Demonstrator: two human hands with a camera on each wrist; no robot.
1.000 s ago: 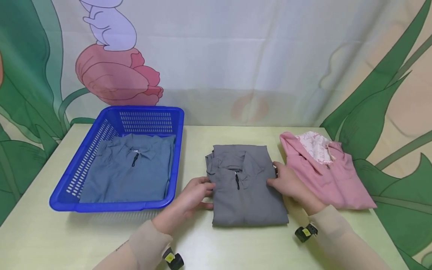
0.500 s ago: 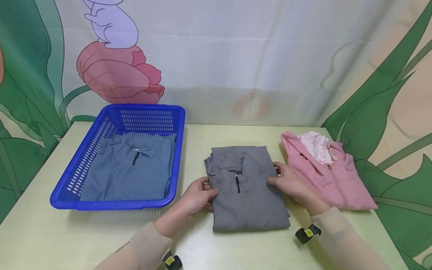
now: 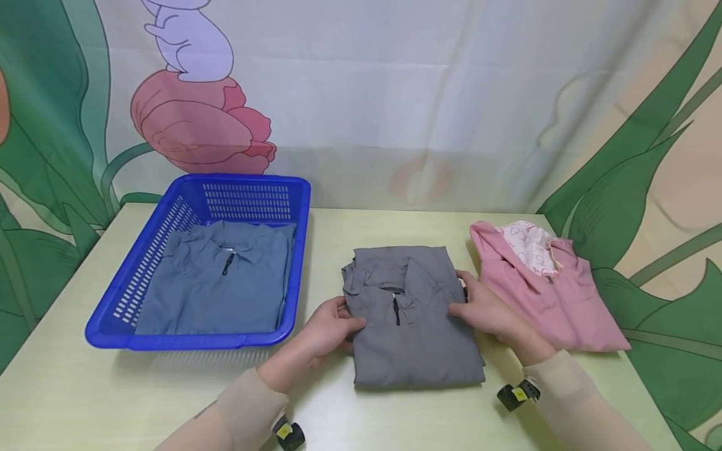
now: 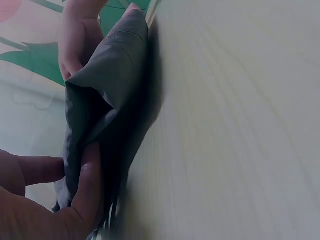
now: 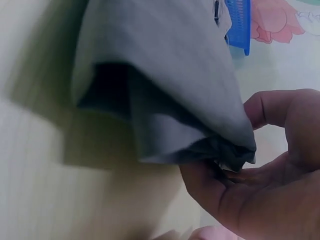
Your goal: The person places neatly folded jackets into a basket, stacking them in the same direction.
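A folded grey shirt (image 3: 417, 351) with a collar and a black zip pull lies between my hands in the head view. My left hand (image 3: 327, 329) pinches its left edge, thumb on top and the other fingers underneath. On the opposite side, my right hand (image 3: 487, 307) grips the right edge the same way. The left wrist view shows the cloth layers (image 4: 117, 65) bunched between thumb and fingers. From the right wrist, the shirt's folded edge (image 5: 175, 95) gapes open above a shadow on the table. Fingertips beneath the cloth are partly hidden.
A blue plastic basket (image 3: 186, 341) stands at the left, holding a folded blue-grey shirt (image 3: 254, 307). At the right lies a folded pink jacket (image 3: 547, 307) with a patterned white lining, close to my right hand. A printed curtain (image 3: 361, 113) hangs behind the pale table (image 3: 395, 419).
My left thumb has come over the shirt's left edge, and the fingers have gone further under it. The shirt has shifted slightly towards me. My right hand keeps its hold.
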